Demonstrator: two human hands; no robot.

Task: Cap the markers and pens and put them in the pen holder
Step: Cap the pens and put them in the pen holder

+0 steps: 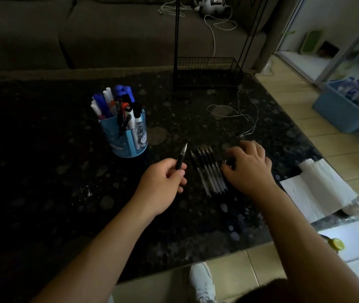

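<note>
While your left hand point(163, 182) grips an uncapped pen point(182, 158) by its lower barrel, tip up, your right hand point(248, 165) rests fingers-down on small dark items just right of the row of pens point(210, 171); whether it holds anything cannot be told. Row lies flat on the dark table point(43, 171), right of the blue pen holder point(128, 136), which stands full of capped markers point(113, 99).

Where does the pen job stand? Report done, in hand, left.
Done: the blue pen holder already stands full of capped markers. In hand: the left hand holds an uncapped pen; the right hand reaches beside the row. Left: about five uncapped pens on the table.
</note>
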